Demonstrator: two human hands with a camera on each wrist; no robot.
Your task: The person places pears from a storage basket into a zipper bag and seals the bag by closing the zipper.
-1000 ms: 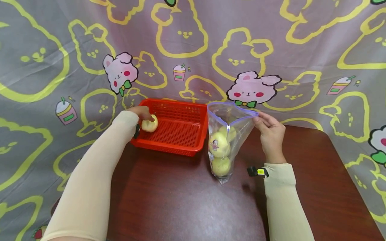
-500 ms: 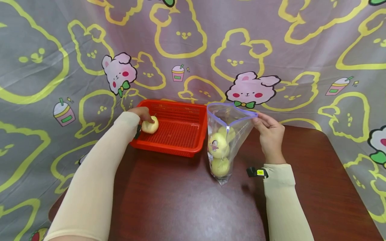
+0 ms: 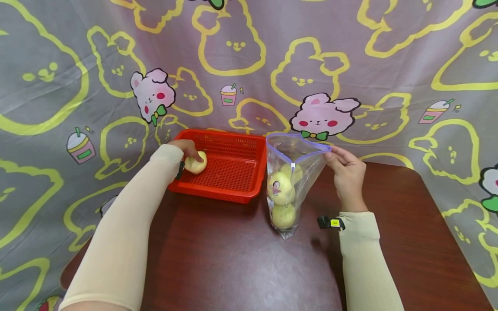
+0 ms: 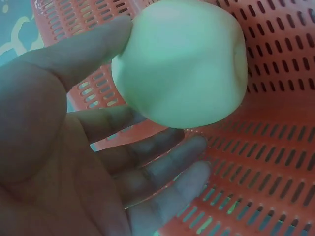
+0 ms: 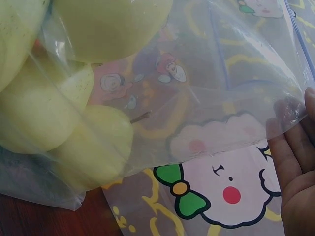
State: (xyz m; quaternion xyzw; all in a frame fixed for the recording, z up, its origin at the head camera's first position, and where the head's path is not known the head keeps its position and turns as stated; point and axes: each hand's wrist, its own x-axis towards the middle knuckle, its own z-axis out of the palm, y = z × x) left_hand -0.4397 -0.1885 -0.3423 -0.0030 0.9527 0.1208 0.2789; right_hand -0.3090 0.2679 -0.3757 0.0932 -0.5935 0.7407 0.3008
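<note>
In the head view my left hand point(image 3: 187, 149) is inside the red basket point(image 3: 219, 195), holding a round pale yellow pear point(image 3: 197, 164). The left wrist view shows the thumb and index finger pinching the pear point(image 4: 184, 64), the other fingers spread below it. Upright on the table, right of the basket, stands a clear zip bag point(image 3: 309, 170) with a purple rim pulled wide. Several pears point(image 3: 283, 216) lie stacked in it. My right hand point(image 3: 349, 175) pinches the bag's right rim corner between thumb and fingers; its fingertips point(image 5: 285, 152) show at the plastic in the right wrist view.
Behind the dark brown table point(image 3: 233, 255) hangs a grey-pink curtain point(image 3: 249, 52) with cartoon rabbits. The slotted basket stands close to it at the back left, its right wall beside the bag. The bag carries small printed figures.
My left hand and the pear have shifted slightly to the right within the basket. My right hand keeps its grip on the bag's rim. The view has drifted a little.
</note>
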